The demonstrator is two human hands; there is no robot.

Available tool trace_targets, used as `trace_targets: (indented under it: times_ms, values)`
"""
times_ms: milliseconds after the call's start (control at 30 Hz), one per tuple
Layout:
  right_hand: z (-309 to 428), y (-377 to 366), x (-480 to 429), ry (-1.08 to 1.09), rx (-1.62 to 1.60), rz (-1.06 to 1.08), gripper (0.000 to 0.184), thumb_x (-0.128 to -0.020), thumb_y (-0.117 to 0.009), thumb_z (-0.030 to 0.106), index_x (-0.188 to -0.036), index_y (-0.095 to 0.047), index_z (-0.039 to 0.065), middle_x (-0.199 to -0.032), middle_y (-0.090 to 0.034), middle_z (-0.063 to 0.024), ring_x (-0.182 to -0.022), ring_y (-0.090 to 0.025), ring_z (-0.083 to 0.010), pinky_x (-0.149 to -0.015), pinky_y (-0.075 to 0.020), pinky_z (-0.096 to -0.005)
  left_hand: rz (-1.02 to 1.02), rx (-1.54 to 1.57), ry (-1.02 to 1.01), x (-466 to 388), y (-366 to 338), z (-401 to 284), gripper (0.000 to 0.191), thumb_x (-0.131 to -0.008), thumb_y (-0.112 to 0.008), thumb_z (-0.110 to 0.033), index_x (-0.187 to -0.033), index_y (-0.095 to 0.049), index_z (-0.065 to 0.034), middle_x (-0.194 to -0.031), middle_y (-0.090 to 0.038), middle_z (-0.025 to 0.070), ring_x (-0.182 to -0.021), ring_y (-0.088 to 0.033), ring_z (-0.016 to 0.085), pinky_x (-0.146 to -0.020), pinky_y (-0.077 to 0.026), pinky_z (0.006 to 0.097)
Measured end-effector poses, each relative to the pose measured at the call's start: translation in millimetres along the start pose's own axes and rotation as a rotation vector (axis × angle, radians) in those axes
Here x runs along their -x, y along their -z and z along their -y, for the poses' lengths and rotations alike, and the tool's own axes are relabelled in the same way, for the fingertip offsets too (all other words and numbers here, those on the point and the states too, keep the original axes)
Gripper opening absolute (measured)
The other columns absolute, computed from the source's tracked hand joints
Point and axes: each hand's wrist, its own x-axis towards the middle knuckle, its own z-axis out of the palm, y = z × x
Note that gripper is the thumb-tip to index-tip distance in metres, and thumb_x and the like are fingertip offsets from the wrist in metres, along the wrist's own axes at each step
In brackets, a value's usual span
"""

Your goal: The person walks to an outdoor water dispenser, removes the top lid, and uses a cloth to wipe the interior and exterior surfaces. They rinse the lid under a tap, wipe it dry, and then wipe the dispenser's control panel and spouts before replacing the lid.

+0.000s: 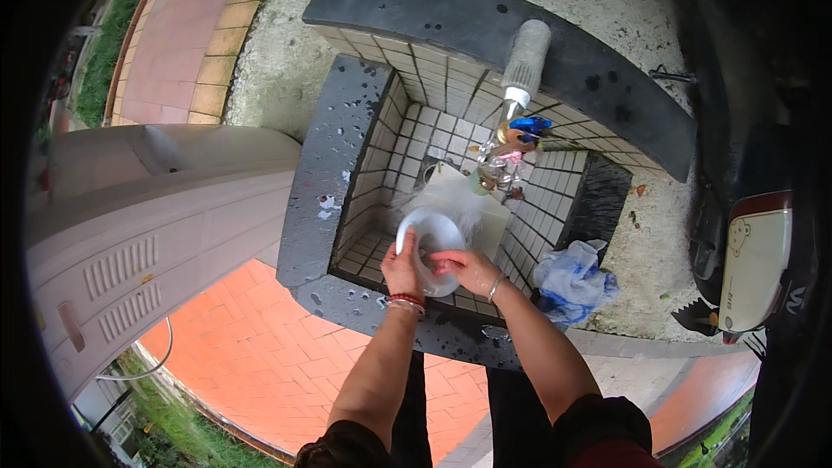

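A white bowl [448, 234] is tilted over the near side of a tiled outdoor sink [396, 253]. My left hand [401, 266] grips its left rim, thumb on top. Inside the bowl's hollow are the bent fingers of my right hand [471, 270]; whether they pinch anything is hidden. Just beyond, water [458, 201] sprays down from a tap [517, 130] with a blue handle. Clear and pink plastic [510, 166] hangs around the tap's spout. A pale flat board [497, 221] leans in the basin behind the spray.
A crumpled blue-and-white cloth or bag [575, 283] lies at the sink's right corner. Wet dark stone slabs [325, 175] edge the basin. A wrapped pipe [528, 55] crosses the back slab. To the left stands a metal cabinet [195, 221]; a parked scooter [757, 260] is on the right.
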Motion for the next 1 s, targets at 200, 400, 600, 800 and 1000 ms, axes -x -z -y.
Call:
trace_targets:
  times_ms: [200,400,600,800,1000]
  values:
    - [13.4,-5.5,25.8,0.173,0.774,-0.103,0.051,-0.085,-0.052,0.012,-0.136,-0.050,0.006,-0.135,-0.057,-0.0149,-0.122,-0.056,-0.0332,-0.104,-0.0424,-0.0407,0.121,0.167,0.090,-9.4,1.6,1.8,0.037,-0.087,-0.074,-0.035,-0.106,-0.068,-0.0032,-0.098,-0.069,0.0045,-0.085,-0.065,0.016,-0.078,-0.053,0.0312]
    - [24.4,-18.2,-15.1,-0.178,0.221,0.231,0.069,-0.075,-0.057,0.010,-0.142,-0.039,0.001,-0.132,-0.057,-0.0234,-0.122,-0.056,-0.0361,-0.100,-0.0450,-0.0388,0.183,0.147,0.197,-3.2,12.6,2.2,0.040,-0.088,-0.074,-0.034,-0.111,-0.066,-0.0028,-0.104,-0.069,0.0075,-0.090,-0.066,0.019,-0.081,-0.053,0.0334]
    - [36.9,-4.9,-41.9,-0.273,1.273,0.600,0.082,-0.082,-0.068,0.023,-0.153,-0.027,0.018,-0.157,-0.033,-0.0038,-0.141,-0.036,-0.0216,-0.106,-0.0448,-0.0372,0.273,0.114,0.265,-4.5,14.1,0.3,0.048,-0.085,-0.076,-0.037,-0.117,-0.063,-0.0036,-0.111,-0.068,0.0081,-0.097,-0.065,0.020,-0.088,-0.052,0.0356]
    - [31.9,5.5,-38.4,0.162,1.533,0.403,0.067,-0.083,-0.072,0.018,-0.143,-0.043,0.019,-0.146,-0.043,0.0070,-0.136,-0.040,-0.0159,-0.089,-0.0546,-0.0371,0.239,0.049,0.248,-0.8,9.5,0.8,0.048,-0.084,-0.077,-0.038,-0.115,-0.063,-0.0032,-0.108,-0.067,0.0087,-0.097,-0.065,0.020,-0.088,-0.052,0.0346]
    - [33.6,15.0,-21.0,-0.350,-0.404,0.391,0.054,-0.074,-0.073,0.026,-0.122,-0.052,0.016,-0.109,-0.057,0.0020,-0.089,-0.053,-0.0096,-0.063,-0.0436,-0.0255,0.316,0.043,0.261,-5.6,14.7,-1.7,0.050,-0.090,-0.069,-0.040,-0.124,-0.060,-0.0039,-0.116,-0.066,0.0101,-0.104,-0.063,0.022,-0.093,-0.051,0.0353]
